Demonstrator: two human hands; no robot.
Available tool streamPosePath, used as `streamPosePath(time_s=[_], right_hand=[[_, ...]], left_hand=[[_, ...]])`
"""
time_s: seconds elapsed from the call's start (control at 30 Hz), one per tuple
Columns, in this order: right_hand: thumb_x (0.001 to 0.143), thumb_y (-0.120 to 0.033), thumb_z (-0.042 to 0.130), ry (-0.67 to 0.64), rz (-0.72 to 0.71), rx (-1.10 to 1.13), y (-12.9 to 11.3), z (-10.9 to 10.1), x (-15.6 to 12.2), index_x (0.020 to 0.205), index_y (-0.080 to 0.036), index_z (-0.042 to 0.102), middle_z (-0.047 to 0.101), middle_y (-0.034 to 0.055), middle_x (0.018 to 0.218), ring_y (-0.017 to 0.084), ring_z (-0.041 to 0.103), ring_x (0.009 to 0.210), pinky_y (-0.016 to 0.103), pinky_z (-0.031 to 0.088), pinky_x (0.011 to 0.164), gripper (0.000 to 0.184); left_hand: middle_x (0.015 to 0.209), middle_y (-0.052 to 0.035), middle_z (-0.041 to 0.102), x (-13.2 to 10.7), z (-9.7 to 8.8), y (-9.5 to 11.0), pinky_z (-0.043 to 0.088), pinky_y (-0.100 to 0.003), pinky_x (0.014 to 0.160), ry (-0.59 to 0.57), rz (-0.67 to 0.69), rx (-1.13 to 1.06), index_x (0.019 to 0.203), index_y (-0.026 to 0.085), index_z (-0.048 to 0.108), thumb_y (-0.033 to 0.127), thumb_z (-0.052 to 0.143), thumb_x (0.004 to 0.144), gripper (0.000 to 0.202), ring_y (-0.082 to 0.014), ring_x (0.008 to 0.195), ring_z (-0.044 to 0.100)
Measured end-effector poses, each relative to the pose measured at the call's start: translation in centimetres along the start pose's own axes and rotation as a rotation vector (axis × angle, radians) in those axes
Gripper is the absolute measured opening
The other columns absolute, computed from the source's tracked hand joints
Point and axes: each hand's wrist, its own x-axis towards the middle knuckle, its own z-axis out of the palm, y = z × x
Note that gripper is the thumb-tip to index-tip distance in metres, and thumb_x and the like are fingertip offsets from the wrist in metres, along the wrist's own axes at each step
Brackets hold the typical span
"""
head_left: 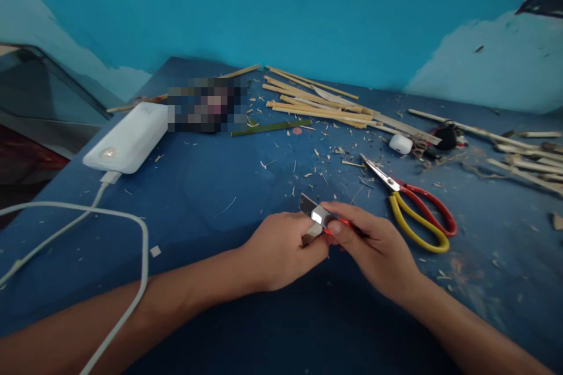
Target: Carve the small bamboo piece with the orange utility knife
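My right hand (378, 246) is closed around a box cutter (317, 215) with a metal tip and some red on its handle, thumb on top. Its short blade end points up and to the left, above my left hand (281, 252). My left hand is curled shut beside it, touching or nearly touching the cutter. A small greyish flat piece shows between its thumb and fingers; what it is I cannot tell. Right of my right hand lies a pair of scissors (391, 183) with one red and one yellow handle loop, blades pointing up-left.
Pale split sticks (316, 108) lie in a pile at the back of the blue table (197, 187), with more sticks (532, 155) at right. A white power bank (132, 137) with its cable (143, 246) is at left; the cable crosses my left forearm. A white earbud case (400, 143) sits behind the scissors.
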Motion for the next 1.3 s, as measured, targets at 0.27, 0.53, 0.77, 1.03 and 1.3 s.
streamPosePath(time_s=[0.27,0.53,0.77,1.03,1.3], right_hand=[[0.089,-0.033,0.053,0.026,-0.001,-0.006,-0.03,-0.02,-0.13,0.116,-0.025,0.064,0.072,0.0039,0.088,0.014,0.066,0.066,0.025,0.056,0.057,0.03],[0.09,-0.029,0.052,0.01,-0.054,-0.033,-0.2,-0.06,-0.09,0.116,-0.024,0.064,0.073,0.004,0.091,0.013,0.065,0.061,0.024,0.055,0.054,0.029],[0.089,-0.026,0.054,0.057,-0.105,-0.011,-0.07,0.08,-0.15,0.115,-0.026,0.065,0.073,0.0033,0.094,0.015,0.068,0.068,0.027,0.057,0.059,0.028],[0.089,-0.022,0.054,0.066,-0.141,0.03,-0.01,0.18,-0.29,0.115,-0.026,0.063,0.073,0.0025,0.096,0.014,0.068,0.071,0.026,0.057,0.059,0.028],[0.09,-0.025,0.052,0.029,-0.087,-0.017,-0.16,-0.03,-0.14,0.114,-0.023,0.063,0.072,0.0035,0.097,0.013,0.066,0.067,0.023,0.054,0.056,0.027]], left_hand=[[0.051,0.0058,0.037,-0.02,0.13,-0.06,0.026,-0.021,0.049,0.023,-0.004,-0.017,0.059,0.017,0.043,0.025,0.044,0.08,0.023,-0.0076,0.049,0.035],[0.047,0.0067,0.03,-0.06,0.32,-0.27,0.022,-0.021,0.046,0.036,0.032,-0.045,0.053,0.016,0.035,0.028,0.046,0.081,0.032,-0.0059,0.045,0.03],[0.045,0.0063,0.027,-0.21,0.67,-0.72,0.019,-0.023,0.043,0.024,0.022,-0.06,0.05,0.016,0.029,0.04,0.047,0.084,0.045,-0.0053,0.042,0.027],[0.044,0.0064,0.028,-0.28,0.63,-0.64,0.019,-0.024,0.044,0.029,0.021,-0.05,0.05,0.015,0.03,0.04,0.047,0.084,0.046,-0.0049,0.042,0.027],[0.046,0.0063,0.028,-0.23,0.65,-0.62,0.019,-0.023,0.046,0.033,0.04,-0.038,0.052,0.015,0.03,0.036,0.047,0.084,0.041,-0.0051,0.044,0.027]])
